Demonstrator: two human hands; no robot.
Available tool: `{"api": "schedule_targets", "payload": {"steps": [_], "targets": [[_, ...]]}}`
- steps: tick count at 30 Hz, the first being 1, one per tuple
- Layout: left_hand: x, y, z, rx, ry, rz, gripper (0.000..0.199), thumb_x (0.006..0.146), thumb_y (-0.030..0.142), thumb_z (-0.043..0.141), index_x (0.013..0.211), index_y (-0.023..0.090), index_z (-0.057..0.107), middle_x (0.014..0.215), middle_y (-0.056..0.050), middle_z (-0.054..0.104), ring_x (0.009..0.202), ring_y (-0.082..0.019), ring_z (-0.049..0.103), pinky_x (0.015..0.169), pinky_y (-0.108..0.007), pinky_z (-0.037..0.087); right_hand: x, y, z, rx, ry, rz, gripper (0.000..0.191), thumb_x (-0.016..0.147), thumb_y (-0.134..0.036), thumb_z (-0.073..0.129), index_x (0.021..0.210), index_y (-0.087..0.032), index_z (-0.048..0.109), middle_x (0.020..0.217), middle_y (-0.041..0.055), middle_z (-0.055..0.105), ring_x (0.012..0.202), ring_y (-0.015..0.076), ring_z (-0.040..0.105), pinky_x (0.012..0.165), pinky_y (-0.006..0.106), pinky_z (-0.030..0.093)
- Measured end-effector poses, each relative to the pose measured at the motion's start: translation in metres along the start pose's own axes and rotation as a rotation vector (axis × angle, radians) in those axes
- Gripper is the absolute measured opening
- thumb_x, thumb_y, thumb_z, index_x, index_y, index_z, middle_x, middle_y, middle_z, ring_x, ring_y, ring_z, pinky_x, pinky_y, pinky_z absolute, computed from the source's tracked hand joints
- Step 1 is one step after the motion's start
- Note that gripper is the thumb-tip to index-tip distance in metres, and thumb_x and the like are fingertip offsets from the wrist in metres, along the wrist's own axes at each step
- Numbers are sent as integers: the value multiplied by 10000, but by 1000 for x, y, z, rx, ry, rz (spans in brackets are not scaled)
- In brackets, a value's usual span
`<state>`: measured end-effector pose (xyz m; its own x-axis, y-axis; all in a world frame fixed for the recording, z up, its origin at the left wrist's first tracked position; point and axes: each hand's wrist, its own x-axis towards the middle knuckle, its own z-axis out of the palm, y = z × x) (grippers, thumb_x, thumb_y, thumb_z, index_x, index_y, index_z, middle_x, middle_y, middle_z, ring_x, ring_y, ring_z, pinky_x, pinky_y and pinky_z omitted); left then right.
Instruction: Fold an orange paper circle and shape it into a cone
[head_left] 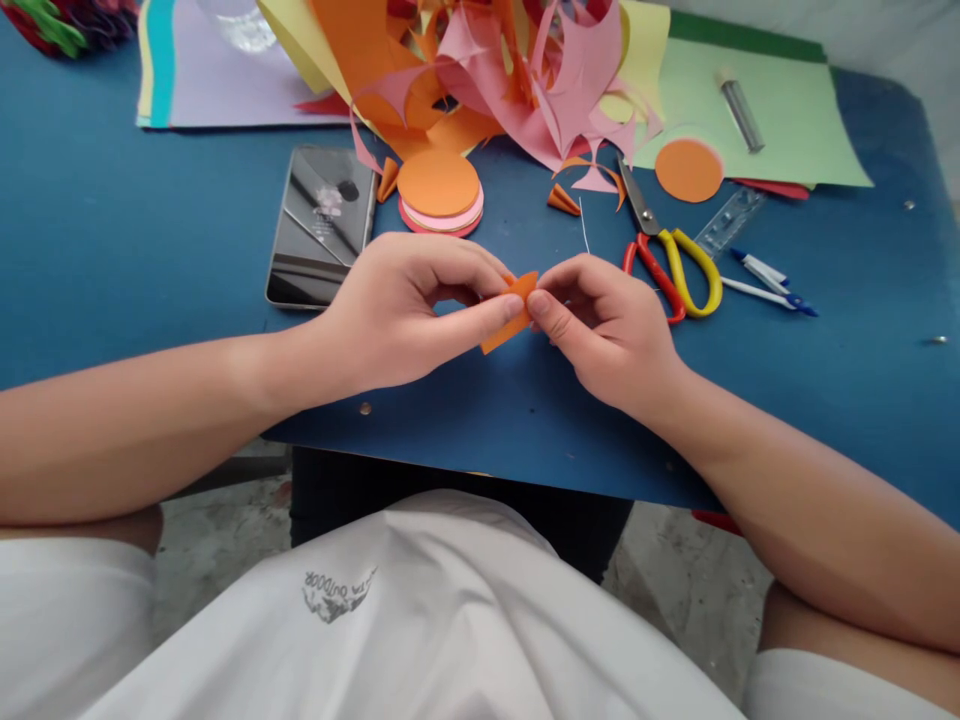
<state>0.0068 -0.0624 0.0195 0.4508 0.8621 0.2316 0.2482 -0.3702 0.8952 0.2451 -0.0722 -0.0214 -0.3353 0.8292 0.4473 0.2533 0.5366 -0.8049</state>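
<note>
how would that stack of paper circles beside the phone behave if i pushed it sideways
The stack of paper circles would probably slide apart, since its edges sit unevenly and no binding shows. It is likely light, being a low pile of paper, and single circles may bend easily, looking thin.

Blue tabletop (840, 400); orange folded paper (498, 333) near its front edge; scissor handles (661, 278) red and yellow (one each); pale-green sheet (806, 130).
</note>
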Motion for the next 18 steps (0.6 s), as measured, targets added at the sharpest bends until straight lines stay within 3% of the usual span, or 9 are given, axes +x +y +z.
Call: {"api": "schedule_targets", "payload": {"steps": [3, 7, 10, 12, 15, 18], "targets": [[0, 1, -1, -13, 34, -8, 200, 995, 340, 843, 831, 232, 882, 1039, -43, 906, 919, -218, 828, 782, -303, 664, 1, -1, 0, 35, -39, 35, 412, 1075, -603, 828, 927, -227, 745, 821, -7, 782, 711, 138, 732, 596, 246, 576], [1, -2, -2, -115, 19, -61, 106, 969, 312, 874, 893, 255, 920, 968, -15, 901, 890, -209, 828, 752, -299, 677, 2, -3, -1, 45, -33, 48, 396, 1075, -581, 835, 922, -221, 774, 809, -11, 775, 668, 119, 680, 570, 237, 543], [1, -5, 0, -180, 25, -99, 65, 941, 314, 927, 955, 252, 917, 980, -15, 902, 928, -222, 851, 843, -330, 727, 2, -3, -2, -27, -18, 3, 406, 1089, -586, 809, 913, -222, 773, 818, 1, 783, 683, 132, 681, 598, 259, 554], [1, -7, 1, -210, 27, -100, 155, 918, 324, 968, 1038, 246, 908, 1065, -32, 907, 1011, -243, 869, 929, -359, 748, 3, -3, -4, -105, -25, -44, 401, 1103, -578, 785, 917, -224, 778, 833, 14, 791, 694, 145, 677, 615, 279, 555], [1, -9, 2, -202, 10, -66, 298, 903, 342, 998, 1167, 261, 886, 1172, -53, 891, 1101, -250, 867, 980, -355, 740, 3, -2, -6, -190, -52, -91, 320, 1107, -477, 777, 913, -222, 776, 828, 17, 789, 672, 144, 648, 610, 288, 536], [0, -8, 1, -128, -1, -50, 236, 957, 350, 948, 1162, 259, 876, 1087, -38, 868, 1020, -220, 854, 907, -321, 715, 3, -2, -7, -212, -75, -95, 199, 1073, -338, 780, 911, -223, 764, 835, 14, 801, 671, 147, 669, 609, 287, 550]]}}
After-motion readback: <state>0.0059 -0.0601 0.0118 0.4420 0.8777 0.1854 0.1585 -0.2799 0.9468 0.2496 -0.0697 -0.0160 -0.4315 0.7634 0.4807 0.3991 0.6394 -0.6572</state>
